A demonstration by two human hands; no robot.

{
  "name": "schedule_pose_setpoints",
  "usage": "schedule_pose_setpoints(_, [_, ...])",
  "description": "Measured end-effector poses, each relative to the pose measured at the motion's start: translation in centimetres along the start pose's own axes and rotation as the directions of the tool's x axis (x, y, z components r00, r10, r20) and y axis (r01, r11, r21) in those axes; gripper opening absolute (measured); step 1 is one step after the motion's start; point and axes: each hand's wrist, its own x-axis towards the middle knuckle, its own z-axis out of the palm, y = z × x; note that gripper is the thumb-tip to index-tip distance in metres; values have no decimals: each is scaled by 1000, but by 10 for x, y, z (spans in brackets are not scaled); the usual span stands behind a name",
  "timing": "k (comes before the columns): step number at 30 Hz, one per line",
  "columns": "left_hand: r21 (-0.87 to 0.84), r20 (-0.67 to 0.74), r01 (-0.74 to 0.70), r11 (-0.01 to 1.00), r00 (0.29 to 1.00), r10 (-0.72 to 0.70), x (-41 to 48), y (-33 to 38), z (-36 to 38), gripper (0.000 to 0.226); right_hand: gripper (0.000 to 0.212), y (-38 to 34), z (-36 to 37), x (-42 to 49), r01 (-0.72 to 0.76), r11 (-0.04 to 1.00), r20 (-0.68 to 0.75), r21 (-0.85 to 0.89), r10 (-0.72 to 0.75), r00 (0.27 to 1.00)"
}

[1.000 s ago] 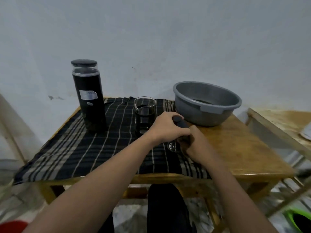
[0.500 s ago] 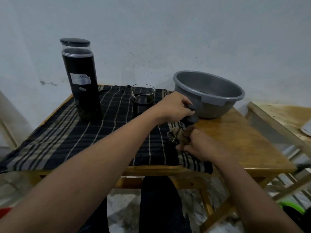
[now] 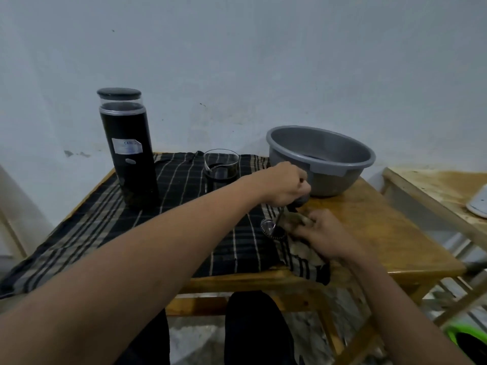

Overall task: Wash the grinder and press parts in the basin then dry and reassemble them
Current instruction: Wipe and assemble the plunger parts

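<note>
My left hand (image 3: 286,184) grips the dark top of the press plunger (image 3: 299,200), whose thin rod slants down to a round mesh disc (image 3: 271,227) over the striped cloth (image 3: 184,225). My right hand (image 3: 320,234) bunches the cloth's edge against the rod just right of the disc. A glass press beaker (image 3: 222,167) stands behind them. The tall black grinder (image 3: 129,151) with its lid on stands at the cloth's back left. The grey basin (image 3: 340,156) sits at the table's back right.
The wooden table (image 3: 390,238) shows bare wood right of the cloth. A second wooden surface (image 3: 442,185) stands to the right with a white object (image 3: 478,202) at the frame edge. A green item (image 3: 458,334) lies on the floor.
My left hand has lifted the plunger off the cloth, baring its rod and mesh disc. My right hand has moved onto the cloth edge by the rod. The camera view has shifted.
</note>
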Motion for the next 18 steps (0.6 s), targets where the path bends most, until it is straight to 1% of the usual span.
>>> schedule_pose_setpoints(1, [1, 13, -37, 999, 999, 37, -2, -1, 0, 25, 13, 2, -3, 2, 12, 999, -28, -31, -13, 1000])
schedule_pose_setpoints(2, [2, 17, -70, 998, 997, 70, -4, -3, -1, 22, 7, 1, -4, 4, 26, 997, -14, -67, -27, 1000])
schedule_pose_setpoints(4, [11, -13, -134, 991, 991, 135, -4, -10, -1, 21, 17, -3, 0, 2, 32, 991, 117, -127, -17, 993])
schedule_pose_setpoints(5, [33, -25, -162, 986, 986, 163, -5, -12, 0, 23, 22, -4, 2, 3, 24, 980, 177, -195, 11, 984])
schedule_pose_setpoints(7, [96, -29, -170, 981, 984, 174, -5, -15, 0, 29, 32, -15, 4, 2, 43, 913, 188, -405, 37, 981])
schedule_pose_setpoints(8, [94, -27, -138, 986, 990, 141, -5, -12, 0, 30, 32, -19, 5, 1, 53, 874, 164, -483, 30, 986])
schedule_pose_setpoints(10, [61, 7, -19, 998, 1000, 19, -4, -2, -4, 26, 29, -25, 12, -3, 89, 827, 101, -555, -39, 994])
schedule_pose_setpoints(12, [37, 64, 148, 988, 987, -151, -4, 10, -4, 20, 26, -26, 23, -6, 137, 819, 59, -557, -126, 990])
schedule_pose_setpoints(13, [54, 62, 211, 976, 975, -214, -4, 15, -4, 19, 23, -26, 27, -8, 161, 827, 48, -538, -160, 986])
schedule_pose_setpoints(14, [84, 37, 252, 964, 966, -256, -3, 20, -3, 16, 25, -29, 29, -10, 156, 835, 53, -528, -150, 987])
schedule_pose_setpoints(15, [111, -2, 272, 956, 962, -274, -3, 26, -2, 13, 29, -32, 30, -10, 118, 832, 59, -542, -102, 993])
schedule_pose_setpoints(16, [122, -43, 280, 952, 960, -277, -2, 31, 0, 17, 32, -35, 31, -11, 71, 810, 45, -583, -55, 998])
schedule_pose_setpoints(17, [127, -70, 283, 951, 958, -276, -1, 36, 3, 27, 34, -39, 33, -11, 34, 781, 17, -624, -30, 999])
schedule_pose_setpoints(18, [129, -92, 283, 951, 958, -272, -1, 40, 7, 34, 34, -41, 33, -11, 22, 763, -1, -646, -30, 1000])
